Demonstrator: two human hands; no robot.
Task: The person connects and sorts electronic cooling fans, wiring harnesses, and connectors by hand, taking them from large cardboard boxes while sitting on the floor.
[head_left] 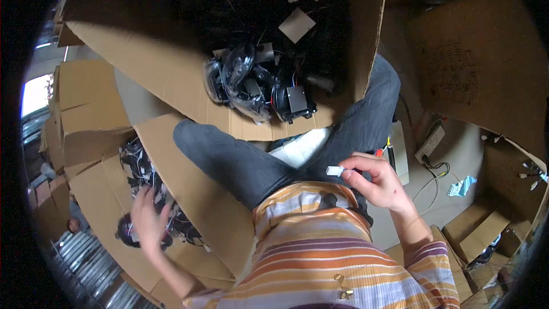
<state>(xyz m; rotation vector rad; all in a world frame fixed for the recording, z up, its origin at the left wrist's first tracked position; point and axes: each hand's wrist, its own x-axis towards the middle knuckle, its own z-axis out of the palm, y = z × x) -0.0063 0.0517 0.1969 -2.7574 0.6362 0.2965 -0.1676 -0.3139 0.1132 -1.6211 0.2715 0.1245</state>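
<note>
My right hand (377, 182) pinches a small white plastic connector (334, 170) between thumb and forefinger, above my lap. Over an open cardboard box (211, 194) at the left, my left hand (147, 217) reaches with fingers stretched apart and nothing visible in them. Just beneath it lie dark wired parts (182, 228) with small white plugs; whether the fingers touch any of them, I cannot tell. In front of my knees, a large carton (171, 77) holds several black wired units (280, 100), some wrapped in clear plastic.
Loose cardboard pieces (297, 25) lie inside the dark large carton. On the right floor are a white power strip (430, 141) with cables and a blue-white wrapper (462, 186). Another big carton (480, 51) stands at far right, a smaller open box (480, 232) below it.
</note>
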